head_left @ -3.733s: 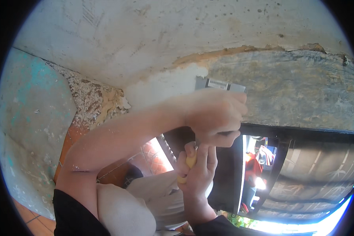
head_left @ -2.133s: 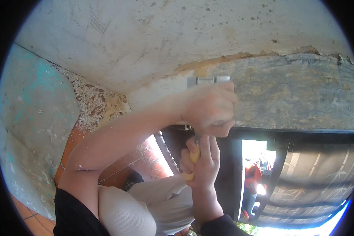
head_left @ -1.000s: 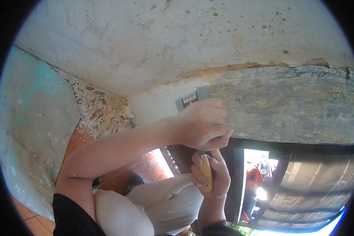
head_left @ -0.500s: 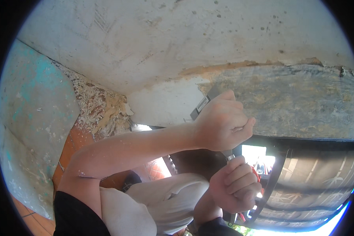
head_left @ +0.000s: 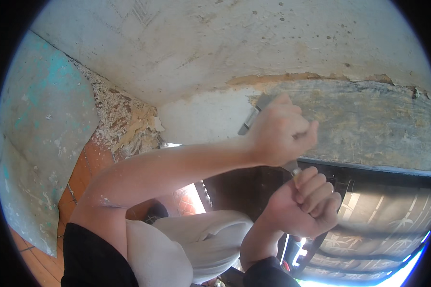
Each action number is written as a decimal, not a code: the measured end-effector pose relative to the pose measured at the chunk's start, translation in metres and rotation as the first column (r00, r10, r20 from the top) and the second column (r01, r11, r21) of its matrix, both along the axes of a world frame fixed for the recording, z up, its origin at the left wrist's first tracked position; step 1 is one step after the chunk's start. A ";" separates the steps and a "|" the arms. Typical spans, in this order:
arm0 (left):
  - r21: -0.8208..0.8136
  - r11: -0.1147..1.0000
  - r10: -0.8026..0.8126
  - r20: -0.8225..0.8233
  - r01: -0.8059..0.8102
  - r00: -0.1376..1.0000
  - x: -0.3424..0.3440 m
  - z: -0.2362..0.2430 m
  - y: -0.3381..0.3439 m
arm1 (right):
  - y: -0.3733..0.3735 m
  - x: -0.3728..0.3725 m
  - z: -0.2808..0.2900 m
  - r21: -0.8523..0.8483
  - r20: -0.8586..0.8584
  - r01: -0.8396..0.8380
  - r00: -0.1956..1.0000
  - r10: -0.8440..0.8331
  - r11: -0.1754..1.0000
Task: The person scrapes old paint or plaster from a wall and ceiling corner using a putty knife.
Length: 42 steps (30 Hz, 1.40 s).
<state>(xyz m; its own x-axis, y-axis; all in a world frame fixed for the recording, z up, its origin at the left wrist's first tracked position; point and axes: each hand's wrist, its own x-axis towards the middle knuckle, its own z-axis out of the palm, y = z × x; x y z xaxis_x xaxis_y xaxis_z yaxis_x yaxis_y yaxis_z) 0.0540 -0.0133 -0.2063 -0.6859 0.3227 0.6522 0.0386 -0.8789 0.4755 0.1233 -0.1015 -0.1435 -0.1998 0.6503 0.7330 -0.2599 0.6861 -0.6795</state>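
Observation:
My left hand (head_left: 282,131), its arm crossing from the left, is closed in a fist at the lower wall. Beside its knuckles the flat metal blade of a filling knife (head_left: 252,117) shows near the border between white and grey wall. Lower and to the right, my right hand (head_left: 302,203) is wrapped round the handle of a putty knife (head_left: 294,171). That tool's metal neck runs up beneath my left fist. My hand hides whether the neck and the flat blade are one tool or two. The white wall patch (head_left: 201,117) lies left of the blade, the rough grey patch (head_left: 368,122) right of it.
Crumbling plaster (head_left: 124,117) fills the corner at left, beside a paint-spattered grey sheet (head_left: 48,129). Orange floor tiles (head_left: 84,172) lie below. A dark furniture edge (head_left: 368,173) and a bamboo-patterned panel (head_left: 373,215) stand under the grey patch. My knees (head_left: 206,234) are close beneath my arms.
Both hands have shifted to the right in the picture with what they hold; my left hand and its blade are also a little higher. The view has tilted slightly.

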 end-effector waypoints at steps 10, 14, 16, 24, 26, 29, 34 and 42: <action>-0.011 0.999 -0.044 -0.010 0.044 0.999 0.000 0.004 -0.001 | -0.001 -0.007 0.014 -0.042 -0.040 0.039 0.998 -0.040 0.998; 0.025 0.999 0.034 -0.005 -0.033 0.999 0.002 0.008 0.003 | 0.003 0.005 0.018 -0.019 -0.037 -0.050 0.998 0.050 0.999; 0.034 0.998 0.055 -0.014 -0.055 0.998 0.002 0.004 0.007 | 0.015 -0.002 0.007 -0.048 0.022 0.013 1.000 -0.012 0.999; 0.081 0.996 -0.024 -0.016 0.025 1.000 -0.001 0.007 0.006 | 0.003 -0.007 0.016 0.003 -0.033 0.060 0.998 -0.060 0.998; 0.040 0.999 0.017 -0.048 -0.015 0.999 -0.006 -0.001 0.012 | 0.008 -0.007 0.017 -0.018 0.020 0.031 0.999 -0.030 0.999; 0.123 0.992 0.005 -0.172 0.017 0.985 -0.001 -0.001 -0.001 | 0.006 0.009 0.042 -0.032 -0.107 -0.052 0.993 0.048 0.998; 0.347 0.921 -0.076 -0.282 0.176 0.956 0.007 -0.013 -0.009 | 0.027 -0.024 0.022 0.116 -0.108 0.622 0.783 -0.613 0.774; 0.092 0.995 0.015 -0.410 0.025 0.912 -0.004 -0.025 -0.004 | 0.032 -0.024 0.064 0.166 0.181 0.077 0.978 -0.107 0.983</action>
